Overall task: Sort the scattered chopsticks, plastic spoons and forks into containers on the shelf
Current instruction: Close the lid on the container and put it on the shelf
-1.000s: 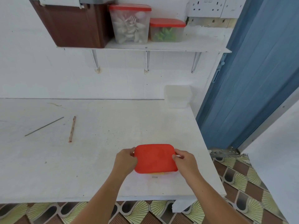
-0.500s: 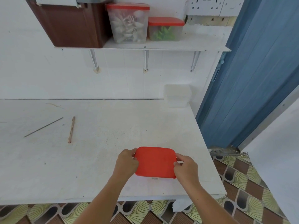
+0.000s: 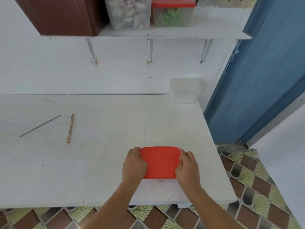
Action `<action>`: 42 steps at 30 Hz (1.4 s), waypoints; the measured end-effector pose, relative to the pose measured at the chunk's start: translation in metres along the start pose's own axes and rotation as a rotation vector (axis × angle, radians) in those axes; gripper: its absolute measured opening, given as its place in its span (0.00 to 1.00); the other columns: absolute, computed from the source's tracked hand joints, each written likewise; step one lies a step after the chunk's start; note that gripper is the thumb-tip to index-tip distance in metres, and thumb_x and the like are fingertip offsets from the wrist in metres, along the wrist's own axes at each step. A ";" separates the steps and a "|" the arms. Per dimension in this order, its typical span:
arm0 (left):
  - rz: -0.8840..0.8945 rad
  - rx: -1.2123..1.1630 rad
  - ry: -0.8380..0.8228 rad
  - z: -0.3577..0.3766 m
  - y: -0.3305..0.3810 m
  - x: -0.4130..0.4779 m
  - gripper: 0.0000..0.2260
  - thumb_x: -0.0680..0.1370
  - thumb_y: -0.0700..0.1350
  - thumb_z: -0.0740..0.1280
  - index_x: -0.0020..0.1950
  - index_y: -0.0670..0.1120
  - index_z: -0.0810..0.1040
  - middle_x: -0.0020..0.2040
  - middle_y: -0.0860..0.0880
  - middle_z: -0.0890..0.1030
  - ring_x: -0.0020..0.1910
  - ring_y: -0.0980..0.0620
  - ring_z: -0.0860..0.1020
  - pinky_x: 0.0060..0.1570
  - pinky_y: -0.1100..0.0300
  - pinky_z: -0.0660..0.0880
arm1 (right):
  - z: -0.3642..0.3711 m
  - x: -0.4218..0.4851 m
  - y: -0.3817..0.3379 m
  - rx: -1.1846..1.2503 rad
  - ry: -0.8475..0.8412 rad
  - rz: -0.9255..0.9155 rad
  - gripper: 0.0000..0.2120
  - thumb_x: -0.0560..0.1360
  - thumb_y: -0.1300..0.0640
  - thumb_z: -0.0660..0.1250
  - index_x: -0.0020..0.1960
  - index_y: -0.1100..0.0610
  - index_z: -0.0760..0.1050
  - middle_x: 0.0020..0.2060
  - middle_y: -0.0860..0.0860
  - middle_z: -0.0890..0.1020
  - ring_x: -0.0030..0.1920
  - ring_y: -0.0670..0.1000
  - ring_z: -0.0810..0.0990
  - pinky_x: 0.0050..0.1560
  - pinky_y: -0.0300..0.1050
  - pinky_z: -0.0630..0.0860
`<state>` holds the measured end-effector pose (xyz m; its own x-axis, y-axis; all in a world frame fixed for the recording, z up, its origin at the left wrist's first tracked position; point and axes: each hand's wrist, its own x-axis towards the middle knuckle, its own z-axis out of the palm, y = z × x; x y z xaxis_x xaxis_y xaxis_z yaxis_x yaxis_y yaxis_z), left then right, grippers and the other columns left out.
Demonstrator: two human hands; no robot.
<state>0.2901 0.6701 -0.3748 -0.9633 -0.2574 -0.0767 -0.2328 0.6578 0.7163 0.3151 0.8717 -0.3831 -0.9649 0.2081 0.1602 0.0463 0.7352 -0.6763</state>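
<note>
Bright, even daylight, soft faint shadows, no glare; wide-angle bending at the edges, slightly soft focus.

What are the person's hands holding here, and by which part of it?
The red lid lying on the table: the left hand grips its left edge, the right hand its right edge.

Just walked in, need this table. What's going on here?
A person grips a red lid by its short edges with the left hand and right hand, near the front edge of the table. On the shelf stand a white-cutlery tub and a green-cutlery tub. A rod and a stick lie farther left.
</note>
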 end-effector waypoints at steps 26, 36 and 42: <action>0.376 -0.006 -0.045 0.016 -0.018 0.016 0.17 0.85 0.41 0.58 0.72 0.44 0.77 0.64 0.49 0.79 0.62 0.50 0.76 0.64 0.53 0.75 | 0.005 -0.016 -0.008 0.074 0.080 0.228 0.21 0.83 0.66 0.61 0.75 0.59 0.72 0.46 0.49 0.77 0.45 0.47 0.74 0.45 0.38 0.69; 0.333 0.047 -0.061 0.021 -0.013 0.025 0.14 0.82 0.37 0.60 0.63 0.47 0.79 0.56 0.51 0.80 0.56 0.48 0.76 0.55 0.51 0.76 | 0.006 0.008 -0.026 0.174 0.031 0.520 0.18 0.77 0.69 0.60 0.65 0.61 0.78 0.48 0.50 0.73 0.42 0.49 0.75 0.38 0.40 0.71; 0.320 0.021 -0.046 0.020 -0.012 0.024 0.14 0.82 0.37 0.59 0.63 0.47 0.80 0.56 0.51 0.80 0.56 0.49 0.75 0.56 0.51 0.76 | 0.003 0.030 -0.032 0.197 0.020 0.572 0.07 0.77 0.60 0.61 0.43 0.53 0.75 0.49 0.50 0.78 0.39 0.48 0.76 0.38 0.44 0.70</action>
<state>0.2671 0.6703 -0.3988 -0.9930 -0.0031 0.1181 0.0805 0.7144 0.6951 0.2841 0.8522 -0.3589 -0.7963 0.5481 -0.2560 0.5054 0.3701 -0.7795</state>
